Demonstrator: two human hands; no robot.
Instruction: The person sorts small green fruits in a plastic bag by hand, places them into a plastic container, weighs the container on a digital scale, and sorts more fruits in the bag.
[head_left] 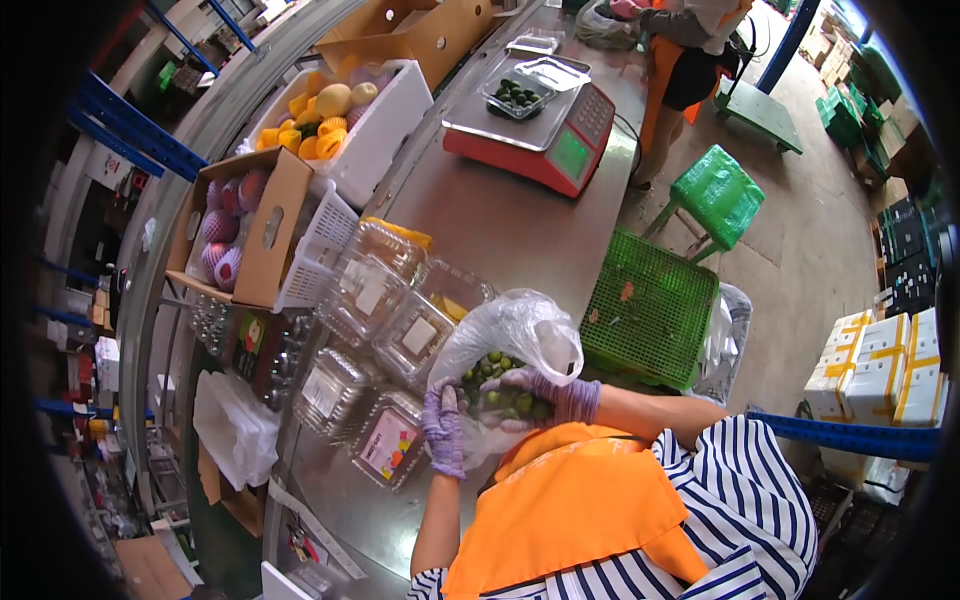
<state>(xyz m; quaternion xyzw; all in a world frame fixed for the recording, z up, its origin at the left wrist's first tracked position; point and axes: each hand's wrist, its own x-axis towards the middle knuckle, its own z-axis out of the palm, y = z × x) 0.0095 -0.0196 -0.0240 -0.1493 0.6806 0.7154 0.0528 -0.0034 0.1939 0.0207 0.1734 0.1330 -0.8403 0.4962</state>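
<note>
A clear plastic bag (505,330) of small round green fruits (492,368) lies at the table edge in front of my orange apron. My left hand (443,432), in a purple-striped glove, closes on the left side of the bag. My right hand (545,393), gloved alike, is at the bag's opening with its fingers around several green fruits; the fingertips are partly hidden by fruit and plastic. Just left of the bag stand closed clear clamshell boxes (410,335), some with labels. Farther back, an open clamshell of dark green fruits (515,95) sits on a red scale (570,150).
At the left are a carton of net-wrapped fruit (275,225), a white foam box (385,130) of yellow fruit and white trays (237,430). To the right stand a green crate (650,310) and a green stool (718,195). Another person (690,50) stands beyond the scale.
</note>
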